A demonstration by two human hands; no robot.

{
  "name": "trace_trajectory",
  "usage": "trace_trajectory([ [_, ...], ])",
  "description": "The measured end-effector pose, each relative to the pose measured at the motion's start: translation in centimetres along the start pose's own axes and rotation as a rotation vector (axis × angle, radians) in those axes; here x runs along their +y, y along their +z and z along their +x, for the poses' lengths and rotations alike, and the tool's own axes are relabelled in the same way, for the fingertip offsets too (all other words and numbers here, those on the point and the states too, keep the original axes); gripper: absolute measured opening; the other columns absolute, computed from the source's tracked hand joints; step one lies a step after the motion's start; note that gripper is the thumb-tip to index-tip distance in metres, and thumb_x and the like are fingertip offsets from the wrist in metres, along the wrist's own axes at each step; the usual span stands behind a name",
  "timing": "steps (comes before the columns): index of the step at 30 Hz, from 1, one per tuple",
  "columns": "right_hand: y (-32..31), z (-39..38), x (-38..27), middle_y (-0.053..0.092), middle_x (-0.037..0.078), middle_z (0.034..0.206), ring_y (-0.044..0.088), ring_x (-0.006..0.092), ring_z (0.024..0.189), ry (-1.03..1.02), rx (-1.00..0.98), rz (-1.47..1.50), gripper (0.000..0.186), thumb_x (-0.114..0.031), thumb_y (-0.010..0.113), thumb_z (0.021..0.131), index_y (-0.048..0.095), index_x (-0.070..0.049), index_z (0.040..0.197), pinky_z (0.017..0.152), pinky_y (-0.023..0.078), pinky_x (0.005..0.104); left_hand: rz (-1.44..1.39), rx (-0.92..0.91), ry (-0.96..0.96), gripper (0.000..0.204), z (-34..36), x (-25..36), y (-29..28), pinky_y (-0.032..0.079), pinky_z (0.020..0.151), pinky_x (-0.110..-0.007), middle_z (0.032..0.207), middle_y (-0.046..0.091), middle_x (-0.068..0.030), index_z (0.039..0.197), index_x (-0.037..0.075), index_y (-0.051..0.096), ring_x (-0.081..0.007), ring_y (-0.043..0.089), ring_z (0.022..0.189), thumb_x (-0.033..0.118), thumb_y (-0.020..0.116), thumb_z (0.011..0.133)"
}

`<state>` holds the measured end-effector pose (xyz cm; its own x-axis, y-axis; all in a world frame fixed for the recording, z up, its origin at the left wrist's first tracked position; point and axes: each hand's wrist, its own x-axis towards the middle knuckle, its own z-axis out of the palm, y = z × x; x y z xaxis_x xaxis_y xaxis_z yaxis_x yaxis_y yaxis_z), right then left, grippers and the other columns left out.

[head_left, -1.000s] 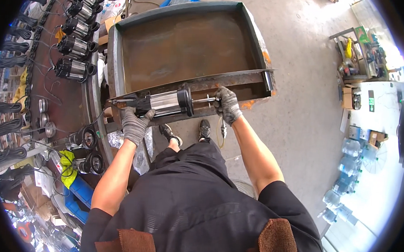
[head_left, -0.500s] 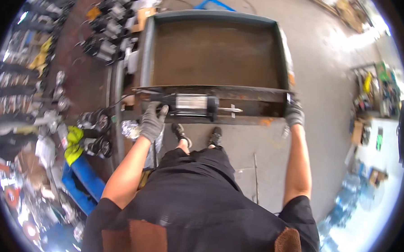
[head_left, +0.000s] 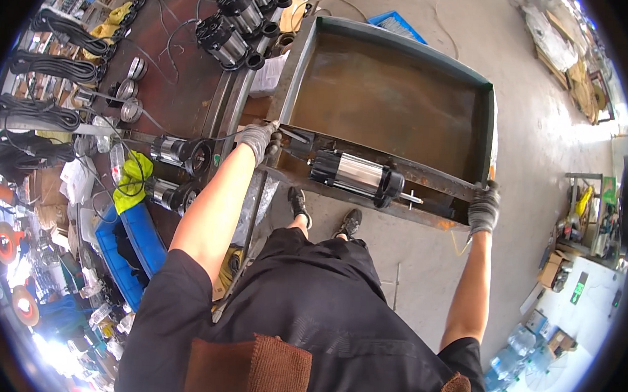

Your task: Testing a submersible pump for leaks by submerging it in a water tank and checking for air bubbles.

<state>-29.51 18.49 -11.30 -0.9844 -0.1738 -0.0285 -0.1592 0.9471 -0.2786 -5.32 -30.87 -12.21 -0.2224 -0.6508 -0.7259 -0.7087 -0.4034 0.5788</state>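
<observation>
A black-and-silver cylindrical motor [head_left: 357, 175] lies on the near ledge of a shallow metal tank [head_left: 490, 126], its shaft [head_left: 412, 198] pointing right. My left hand [head_left: 257, 140], in a grey glove, is closed at the tank's near left corner, left of the motor and apart from it. A dark cable [head_left: 222, 139] runs up to that hand, and a small light tip shows at its fingers; exactly what they grip is hidden. At the near right corner my gloved right hand [head_left: 484, 209] is closed round the tank's edge. Brownish liquid appears to cover the tank's bottom.
Left stands a dark bench [head_left: 184, 50] with several similar motors [head_left: 226, 41], cable coils [head_left: 57, 67] and metal rings [head_left: 132, 109]. Blue bins [head_left: 126, 251] sit at its near end. Beyond the tank is a blue crate [head_left: 398, 26]; shelving [head_left: 580, 207] stands right.
My left hand has left the motor's left end for the tank's corner. My right hand stays at the right corner. The whole view has turned, so the tank now slants down to the right.
</observation>
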Motion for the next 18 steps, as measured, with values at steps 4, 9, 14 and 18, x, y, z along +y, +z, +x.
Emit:
trace_trajectory([
  [4, 1.0, -5.0, -10.2, 0.064, 0.012, 0.107, 0.061, 0.0238, 0.094, -0.225, -0.092, 0.552, 0.021, -0.021, 0.057, 0.102, 0.059, -0.006, 0.116, 0.086, 0.049, 0.0358, 0.040, -0.100, 0.084, 0.014, 2.1, -2.1, -0.7, 0.039, 0.035, -0.025, 0.066, 0.061, -0.0036, 0.090, 0.007, 0.058, -0.0120, 0.053, 0.046, 0.018, 0.064, 0.097],
  [9, 3.4, -8.3, -19.6, 0.064, 0.018, 0.100, 0.061, 0.0349, 0.094, -0.305, -0.122, 0.632, 0.025, -0.027, 0.061, 0.099, 0.062, -0.003, 0.108, 0.086, 0.049, 0.0417, -0.135, -0.269, 0.253, 0.005, 2.4, -7.1, -1.4, 0.039, 0.036, -0.028, 0.067, 0.062, -0.0043, 0.096, 0.009, 0.056, -0.0105, 0.052, 0.046, 0.009, 0.061, 0.096],
  [14, 2.9, -8.4, -21.4, 0.066, 0.020, 0.100, 0.059, 0.0400, 0.096, -0.543, -0.070, 0.156, 0.025, -0.027, 0.060, 0.097, 0.065, -0.003, 0.099, 0.085, 0.047, 0.0478, -0.002, -0.173, 0.797, 0.008, -0.7, -8.5, -2.6, 0.042, 0.047, -0.025, 0.070, 0.063, -0.0016, 0.098, 0.009, 0.060, -0.0086, 0.053, 0.052, 0.016, 0.063, 0.098],
  [18, 2.7, -8.8, -21.8, 0.067, 0.020, 0.094, 0.060, 0.0397, 0.094, -0.551, -0.039, 0.138, 0.026, -0.027, 0.058, 0.098, 0.067, -0.003, 0.093, 0.084, 0.047, 0.0479, -0.122, -0.229, 0.782, 0.009, -2.5, -9.2, -3.9, 0.043, 0.052, -0.024, 0.071, 0.060, 0.0016, 0.100, 0.009, 0.062, -0.0053, 0.051, 0.058, 0.017, 0.061, 0.100],
])
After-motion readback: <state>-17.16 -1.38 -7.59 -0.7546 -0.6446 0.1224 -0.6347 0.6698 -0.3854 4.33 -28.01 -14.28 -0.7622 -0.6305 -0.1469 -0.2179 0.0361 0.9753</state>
